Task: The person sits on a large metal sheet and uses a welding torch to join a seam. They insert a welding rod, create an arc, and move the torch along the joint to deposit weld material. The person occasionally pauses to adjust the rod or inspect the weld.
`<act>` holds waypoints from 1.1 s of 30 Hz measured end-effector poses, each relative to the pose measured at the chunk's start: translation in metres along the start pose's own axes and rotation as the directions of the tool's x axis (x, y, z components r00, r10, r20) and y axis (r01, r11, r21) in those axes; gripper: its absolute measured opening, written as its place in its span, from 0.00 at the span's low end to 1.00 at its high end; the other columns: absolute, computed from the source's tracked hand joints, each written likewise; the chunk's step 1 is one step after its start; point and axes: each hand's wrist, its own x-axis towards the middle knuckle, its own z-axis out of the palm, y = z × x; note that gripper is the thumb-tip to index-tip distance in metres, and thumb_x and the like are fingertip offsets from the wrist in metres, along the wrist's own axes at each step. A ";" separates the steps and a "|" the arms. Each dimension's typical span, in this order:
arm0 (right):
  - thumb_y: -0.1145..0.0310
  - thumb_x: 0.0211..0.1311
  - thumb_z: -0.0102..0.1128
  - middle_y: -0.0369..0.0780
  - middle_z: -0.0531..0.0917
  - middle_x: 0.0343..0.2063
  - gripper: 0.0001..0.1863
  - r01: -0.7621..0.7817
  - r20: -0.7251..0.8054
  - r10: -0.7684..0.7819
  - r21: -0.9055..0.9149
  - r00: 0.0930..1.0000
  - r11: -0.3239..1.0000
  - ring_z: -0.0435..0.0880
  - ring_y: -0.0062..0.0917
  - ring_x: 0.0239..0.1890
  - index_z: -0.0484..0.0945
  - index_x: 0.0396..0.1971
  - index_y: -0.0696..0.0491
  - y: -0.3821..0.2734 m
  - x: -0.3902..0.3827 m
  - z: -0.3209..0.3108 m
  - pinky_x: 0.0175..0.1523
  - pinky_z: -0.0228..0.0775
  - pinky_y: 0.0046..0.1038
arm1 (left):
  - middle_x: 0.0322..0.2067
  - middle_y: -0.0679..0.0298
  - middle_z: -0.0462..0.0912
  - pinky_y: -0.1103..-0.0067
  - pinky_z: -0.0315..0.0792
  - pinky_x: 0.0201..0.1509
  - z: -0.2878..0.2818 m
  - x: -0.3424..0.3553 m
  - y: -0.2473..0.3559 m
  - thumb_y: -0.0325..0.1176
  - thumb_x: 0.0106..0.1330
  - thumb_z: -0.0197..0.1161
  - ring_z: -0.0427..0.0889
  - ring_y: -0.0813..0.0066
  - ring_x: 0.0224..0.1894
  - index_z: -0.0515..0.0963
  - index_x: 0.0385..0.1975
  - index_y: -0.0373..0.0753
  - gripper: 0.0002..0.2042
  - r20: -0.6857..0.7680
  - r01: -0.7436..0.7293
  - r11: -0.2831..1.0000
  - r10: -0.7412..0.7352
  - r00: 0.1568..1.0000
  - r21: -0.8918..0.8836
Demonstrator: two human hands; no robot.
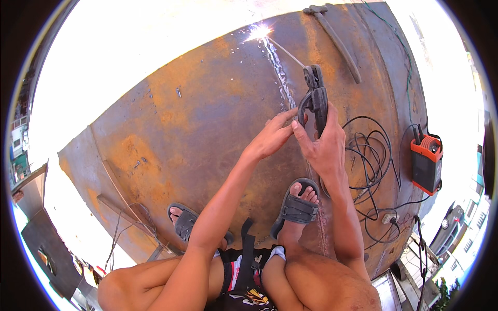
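Note:
My right hand (324, 147) is wrapped round the grip of a black welding electrode holder (315, 96). A thin welding rod (287, 52) sticks out from its jaws toward the far left, and a bright arc (261, 32) with sparks burns at the rod's tip. Beneath lies a large rusty steel plate (207, 119), with a pale, slag-flecked weld seam (280, 75) running back from the arc toward me. My left hand (275, 136) reaches in beside the holder's lever, its fingers stretched out and seeming to touch it; their tips are partly hidden.
A hammer (337, 44) lies right of the seam. Coiled black cable (371, 160) spreads on the right near an orange-and-black welding machine (427, 160). My sandalled feet (300, 205) stand on the plate. At left are metal strips (127, 215) and loose wires. Bright glare lies past the plate's edge.

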 end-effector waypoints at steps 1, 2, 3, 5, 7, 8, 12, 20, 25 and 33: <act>0.53 0.65 0.78 0.52 0.90 0.45 0.40 -0.001 0.001 0.001 0.000 1.000 1.000 0.92 0.48 0.46 0.71 0.66 0.65 0.000 0.000 0.000 0.53 0.82 0.42 | 0.68 0.48 0.82 0.60 0.73 0.74 0.000 0.000 -0.001 0.51 0.78 0.58 0.80 0.51 0.71 0.74 0.75 0.38 0.31 0.004 -0.004 1.000 0.004 1.000 -0.001; 0.53 0.65 0.78 0.52 0.90 0.45 0.40 -0.002 0.002 0.002 0.000 1.000 1.000 0.92 0.48 0.46 0.71 0.66 0.65 0.001 0.000 0.000 0.53 0.83 0.42 | 0.69 0.47 0.81 0.60 0.73 0.74 0.000 0.001 -0.002 0.51 0.78 0.58 0.79 0.51 0.72 0.74 0.75 0.38 0.32 0.005 -0.001 1.000 0.001 1.000 -0.005; 0.53 0.65 0.78 0.52 0.90 0.46 0.41 -0.004 0.003 0.004 -0.001 1.000 1.000 0.92 0.48 0.46 0.71 0.66 0.66 0.001 0.000 0.000 0.53 0.83 0.42 | 0.70 0.47 0.80 0.60 0.73 0.75 0.000 0.001 -0.003 0.51 0.78 0.58 0.78 0.51 0.73 0.74 0.76 0.38 0.32 0.006 0.002 1.000 -0.002 1.000 -0.009; 0.54 0.65 0.78 0.51 0.90 0.45 0.40 -0.011 0.005 0.011 -0.008 1.000 1.000 0.92 0.47 0.45 0.71 0.66 0.65 0.001 0.000 0.000 0.53 0.83 0.41 | 0.72 0.46 0.77 0.59 0.70 0.77 0.000 -0.001 -0.002 0.52 0.78 0.59 0.75 0.50 0.75 0.72 0.77 0.39 0.33 0.002 0.016 1.000 -0.016 1.000 -0.020; 0.55 0.65 0.78 0.48 0.90 0.45 0.39 -0.030 0.026 0.030 0.025 0.999 0.999 0.93 0.44 0.44 0.71 0.65 0.65 -0.005 0.000 0.000 0.52 0.83 0.39 | 0.78 0.45 0.70 0.57 0.63 0.82 -0.004 0.003 -0.014 0.52 0.78 0.59 0.69 0.46 0.80 0.68 0.80 0.39 0.35 0.013 0.023 0.999 -0.024 1.000 0.023; 0.56 0.65 0.78 0.47 0.90 0.44 0.38 -0.016 0.011 0.016 0.013 1.000 1.000 0.93 0.42 0.44 0.71 0.65 0.64 -0.005 -0.002 -0.001 0.52 0.83 0.39 | 0.78 0.44 0.70 0.56 0.60 0.84 -0.002 0.004 -0.013 0.52 0.78 0.58 0.67 0.43 0.80 0.68 0.80 0.38 0.35 0.011 0.027 0.999 -0.028 1.000 0.042; 0.56 0.65 0.78 0.47 0.90 0.43 0.38 -0.008 -0.014 0.008 0.007 1.000 1.000 0.93 0.43 0.45 0.71 0.65 0.63 0.002 -0.003 0.000 0.52 0.83 0.40 | 0.77 0.43 0.71 0.57 0.61 0.83 0.001 0.002 -0.005 0.52 0.78 0.57 0.67 0.43 0.81 0.68 0.79 0.34 0.36 0.029 0.028 1.000 -0.028 0.999 0.008; 0.56 0.65 0.78 0.48 0.90 0.43 0.38 0.014 0.004 -0.014 0.018 1.000 1.000 0.93 0.45 0.45 0.71 0.65 0.64 -0.003 0.001 0.001 0.53 0.83 0.40 | 0.76 0.39 0.72 0.61 0.67 0.79 -0.002 0.004 -0.018 0.50 0.77 0.58 0.71 0.45 0.78 0.67 0.78 0.29 0.37 0.003 -0.001 1.000 0.001 1.000 -0.016; 0.56 0.65 0.78 0.47 0.90 0.43 0.38 0.019 -0.034 -0.020 -0.025 0.999 1.000 0.93 0.44 0.45 0.71 0.65 0.63 0.004 -0.002 0.002 0.53 0.83 0.39 | 0.76 0.40 0.71 0.59 0.63 0.81 0.002 0.004 -0.014 0.52 0.76 0.58 0.69 0.44 0.79 0.67 0.79 0.32 0.38 0.012 0.012 1.000 -0.011 1.000 -0.025; 0.57 0.66 0.80 0.44 0.91 0.41 0.38 -0.072 -0.025 0.076 0.143 0.997 0.987 0.92 0.32 0.44 0.72 0.66 0.63 0.001 -0.012 -0.008 0.52 0.82 0.34 | 0.77 0.43 0.70 0.52 0.49 0.86 0.005 0.008 -0.027 0.62 0.77 0.57 0.62 0.45 0.83 0.69 0.80 0.40 0.39 0.042 0.002 0.995 -0.006 0.999 0.104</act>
